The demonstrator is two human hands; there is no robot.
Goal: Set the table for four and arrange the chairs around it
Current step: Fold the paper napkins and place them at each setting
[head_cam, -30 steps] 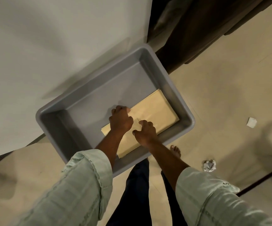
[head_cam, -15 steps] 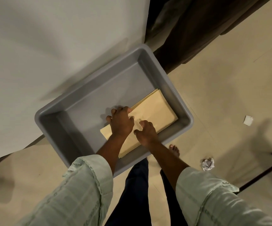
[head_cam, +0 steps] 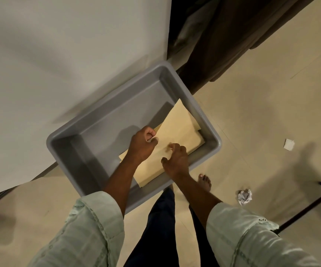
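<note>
**Asker:** Placemats, where are they lying, and who is reaching for them?

**Describer:** Flat tan rectangular placemats (head_cam: 177, 135) are lying stacked in the right half of a grey plastic tub (head_cam: 90, 143), which is sitting on the pale tiled floor (head_cam: 252, 93) against a white wall (head_cam: 59, 54). A person in pale green sleeves is bending over the tub, seen from above. The left hand (head_cam: 143, 144) is pinching the upper left edge of the top mat, fingers curled round it. The right hand (head_cam: 176, 158) is resting on the same mat near its middle, fingers bent; I cannot tell for sure whether it is gripping an edge or only pressing down.

**Asker:** Which step of the table setting is this?

**Describer:** It is looking like the gathering step: peeling mats free of the stack before carrying them to the table. The top mat is sitting skewed over the ones below, its far corner rising against the tub's right wall.

**Asker:** What is the next move calling for?

**Describer:** Probably lifting the pinched edge while the right hand slides under, keeping thin sheets from sticking together. A crumpled white paper ball (head_cam: 244, 197) and a small white scrap (head_cam: 289, 144) are lying on the floor to the right.
</note>
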